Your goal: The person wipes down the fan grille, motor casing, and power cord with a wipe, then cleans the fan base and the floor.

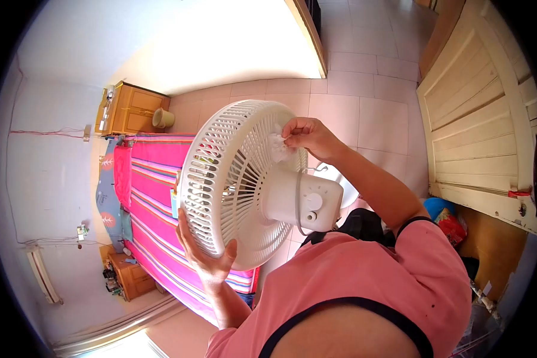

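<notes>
A white plastic electric fan point(241, 185) is held tilted in front of the person in the pink shirt with dark trim point(364, 280), its slatted rear grille and knobbed motor housing point(311, 200) turned toward the camera. The lower outer rim of the fan is supported by the left hand point(207, 256); its grip is spread wide, with the fingers along the side of the rim and the thumb apart from them. A crumpled white piece of soft material point(278, 147) is pinched in the nearly closed grip of the right hand point(307, 138) and is held against the upper part of the rear grille, above the motor housing. Beyond the fan, a bed with a bright pink striped cover point(155, 197) is seen, with an orange-brown wooden cabinet point(138, 110) and a beige bin point(163, 118) near one end.
</notes>
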A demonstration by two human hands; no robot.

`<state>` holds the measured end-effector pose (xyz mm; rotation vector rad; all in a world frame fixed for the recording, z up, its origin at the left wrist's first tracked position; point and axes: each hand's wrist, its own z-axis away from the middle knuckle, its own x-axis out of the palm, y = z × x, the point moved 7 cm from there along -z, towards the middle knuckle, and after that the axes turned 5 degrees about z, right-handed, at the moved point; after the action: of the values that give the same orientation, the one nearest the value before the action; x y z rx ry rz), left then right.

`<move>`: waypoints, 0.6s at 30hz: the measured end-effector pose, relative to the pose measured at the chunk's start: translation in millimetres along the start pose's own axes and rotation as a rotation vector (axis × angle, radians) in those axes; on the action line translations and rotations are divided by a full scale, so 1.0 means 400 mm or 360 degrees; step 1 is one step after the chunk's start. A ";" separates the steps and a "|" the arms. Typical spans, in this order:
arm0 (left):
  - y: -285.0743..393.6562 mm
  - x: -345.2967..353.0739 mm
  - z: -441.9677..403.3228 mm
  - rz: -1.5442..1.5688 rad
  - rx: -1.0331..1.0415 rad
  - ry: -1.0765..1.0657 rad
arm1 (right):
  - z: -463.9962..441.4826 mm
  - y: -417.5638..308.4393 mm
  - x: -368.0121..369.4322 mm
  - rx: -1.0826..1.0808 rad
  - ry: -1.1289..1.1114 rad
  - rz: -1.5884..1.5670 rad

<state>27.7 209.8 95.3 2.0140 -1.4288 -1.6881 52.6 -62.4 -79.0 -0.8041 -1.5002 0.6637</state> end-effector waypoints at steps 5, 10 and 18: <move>-0.004 -0.001 0.003 -0.0023 -0.0007 0.0001 | 0.005 0.029 -0.048 -0.0259 0.0377 0.0306; -0.005 -0.001 0.005 0.0002 -0.0032 0.0016 | 0.028 0.012 0.009 -0.0113 0.0407 0.0364; -0.003 -0.005 0.003 -0.0072 -0.0036 -0.0021 | 0.002 -0.071 0.028 -0.0607 0.0581 0.1174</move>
<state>27.7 212.4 95.7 2.0423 -1.3720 -1.7307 48.6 -70.2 -49.7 -1.7146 -0.9819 0.7143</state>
